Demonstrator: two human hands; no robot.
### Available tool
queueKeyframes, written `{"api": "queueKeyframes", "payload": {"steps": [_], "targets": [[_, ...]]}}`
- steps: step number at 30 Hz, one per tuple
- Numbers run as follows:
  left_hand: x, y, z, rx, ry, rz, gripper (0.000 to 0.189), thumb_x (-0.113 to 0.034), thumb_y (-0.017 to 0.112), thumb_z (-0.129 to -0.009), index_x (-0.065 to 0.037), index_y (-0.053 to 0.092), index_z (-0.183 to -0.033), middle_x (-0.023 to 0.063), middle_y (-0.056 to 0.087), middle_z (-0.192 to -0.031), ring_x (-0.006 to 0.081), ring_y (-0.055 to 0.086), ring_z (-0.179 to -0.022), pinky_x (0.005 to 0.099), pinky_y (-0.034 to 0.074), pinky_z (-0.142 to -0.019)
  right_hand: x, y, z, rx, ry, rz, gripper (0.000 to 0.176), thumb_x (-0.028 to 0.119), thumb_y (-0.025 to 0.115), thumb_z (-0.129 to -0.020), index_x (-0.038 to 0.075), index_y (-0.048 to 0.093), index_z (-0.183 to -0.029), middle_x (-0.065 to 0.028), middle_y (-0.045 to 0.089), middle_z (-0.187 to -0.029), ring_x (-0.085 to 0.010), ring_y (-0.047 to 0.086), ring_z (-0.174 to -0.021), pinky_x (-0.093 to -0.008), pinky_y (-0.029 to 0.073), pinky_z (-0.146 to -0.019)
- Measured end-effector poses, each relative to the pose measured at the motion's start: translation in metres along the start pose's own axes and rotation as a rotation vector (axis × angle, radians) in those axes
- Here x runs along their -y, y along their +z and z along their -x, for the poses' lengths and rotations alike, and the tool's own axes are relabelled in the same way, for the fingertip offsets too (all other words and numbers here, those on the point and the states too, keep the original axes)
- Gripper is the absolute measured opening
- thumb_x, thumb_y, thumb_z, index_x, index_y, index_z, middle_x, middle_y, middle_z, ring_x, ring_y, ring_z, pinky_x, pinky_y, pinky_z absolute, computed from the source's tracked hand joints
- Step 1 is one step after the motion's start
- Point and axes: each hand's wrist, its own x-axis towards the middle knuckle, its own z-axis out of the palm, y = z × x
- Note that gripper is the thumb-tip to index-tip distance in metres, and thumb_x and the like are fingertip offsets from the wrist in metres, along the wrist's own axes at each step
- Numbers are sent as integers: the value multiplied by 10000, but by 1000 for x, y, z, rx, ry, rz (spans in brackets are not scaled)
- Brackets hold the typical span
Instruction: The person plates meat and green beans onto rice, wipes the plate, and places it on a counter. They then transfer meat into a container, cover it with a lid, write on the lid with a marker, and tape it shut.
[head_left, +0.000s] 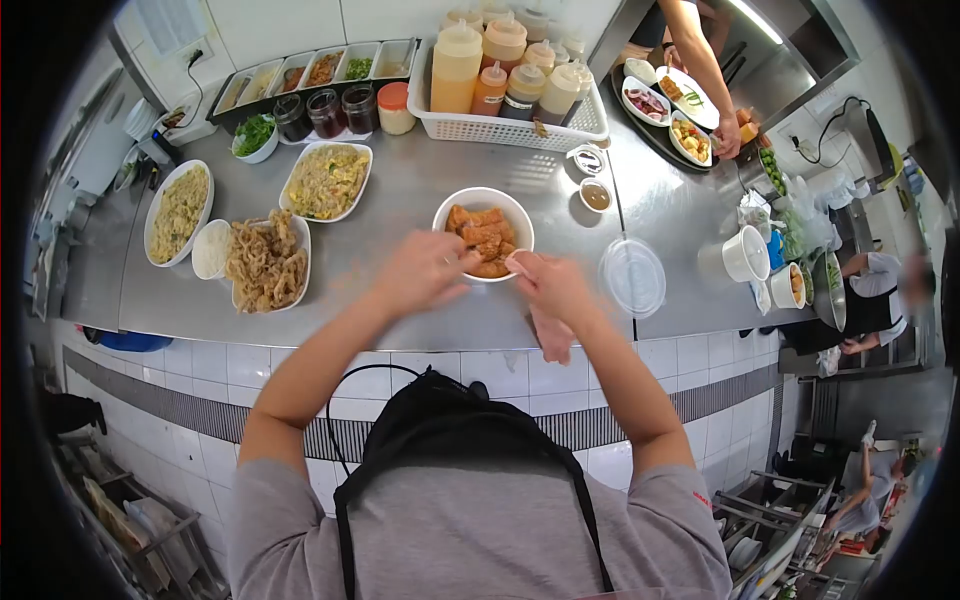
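A white round bowl [441,214] of orange-brown sauced pieces [485,238] stands on the steel counter in front of me. My left hand [430,268] reaches over its near left rim; the fingers are smeared by motion. At the near right rim is my right hand [550,284], thumb and fingers pinched together. A limp pinkish, cloth-like piece [553,336] hangs below that hand, and its upper part is hidden in the fingers. A clear round plastic lid [633,276] lies right of the bowl. Behind it sits a small cup of brown sauce [595,195].
Left are fried rice plates [325,181] [179,213], a fried food dish [268,262] and a white rice bowl [211,249]. Behind stand a squeeze-bottle basket [510,130], jars [326,113] and topping trays [325,68]. Another person's hand [728,136] touches a dish on a black tray [640,122].
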Motion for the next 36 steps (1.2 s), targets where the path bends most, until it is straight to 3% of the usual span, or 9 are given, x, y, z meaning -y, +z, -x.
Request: {"api": "queueKeyframes", "payload": {"steps": [12, 15, 17, 23, 25, 28, 31, 34, 36], "targets": [[49, -10, 28, 75, 1, 30, 211, -150, 640, -689, -193, 617, -895, 15, 517, -930, 219, 492, -817, 341, 370, -681, -15, -8, -11, -21, -39, -48, 271, 102, 534, -757, 182, 522, -1016, -74, 586, -920, -308, 572, -778, -383, 472, -645], [48, -18, 22, 49, -15, 27, 217, -107, 613, -706, -178, 617, -911, 23, 517, -935, 234, 487, -841, 348, 372, -692, -20, -15, -17, 35, 180, 22, 261, 118, 558, -751, 167, 529, -1006, -81, 581, -923, -298, 562, -806, -375, 462, -663], [44, -24, 19, 16, -29, 11, 227, -83, 597, -714, -164, 616, -925, 27, 517, -934, 239, 486, -848, 353, 374, -701, -29, -21, -17, -374, 130, 92, 304, 96, 570, -717, 89, 531, -1019, -118, 576, -895, -318, 575, -726, -396, 461, -631], [26, -6, 65, -93, -419, 111, 287, -71, 604, -731, -74, 579, -1017, 68, 553, -844, 225, 530, -713, 322, 420, -670, -63, 54, 36, -234, 312, 290, 344, 187, 565, -758, 79, 493, -1076, -105, 518, -1088, -329, 469, -1019, -453, 386, -785], [2, -8, 50, -448, -894, 580, 305, -43, 582, -758, -69, 556, -1061, 65, 554, -763, 170, 526, -652, 281, 434, -635, 3, 55, 37, -183, 353, 491, 409, 210, 569, -730, 83, 460, -1103, -143, 418, -1221, -348, 344, -1175, -535, 306, -871], [-12, -8, 45, -402, -750, 459, 340, -38, 532, -800, -36, 496, -1138, 36, 538, -755, 97, 510, -679, 236, 426, -651, 38, 93, 64, -69, -97, 153, 480, 138, 624, -638, 103, 471, -1092, -118, 447, -1163, -312, 416, -1092, -440, 353, -861], [-7, -5, 48, -365, -640, 311, 327, -34, 556, -788, -23, 513, -1112, 42, 547, -701, 114, 507, -620, 219, 422, -613, 37, 85, 83, 72, -188, -287, 456, 116, 640, -629, 96, 496, -1061, -94, 507, -1063, -305, 473, -991, -386, 392, -811], [-4, 0, 57, -352, -871, 572, 344, -23, 509, -813, -32, 482, -1156, 59, 552, -810, 105, 514, -694, 221, 422, -672, 25, 33, 52, -389, 277, -284, 405, 141, 647, -638, 67, 527, -1017, -102, 549, -977, -312, 504, -930, -375, 413, -789], [-8, 1, 43, -447, -847, 596, 333, -16, 549, -783, -39, 522, -1115, 68, 560, -802, 130, 529, -674, 230, 433, -623, 9, -27, 31, -294, 296, -10, 354, 169, 652, -666, 30, 546, -974, -138, 566, -935, -328, 519, -896, -388, 413, -812]]}}
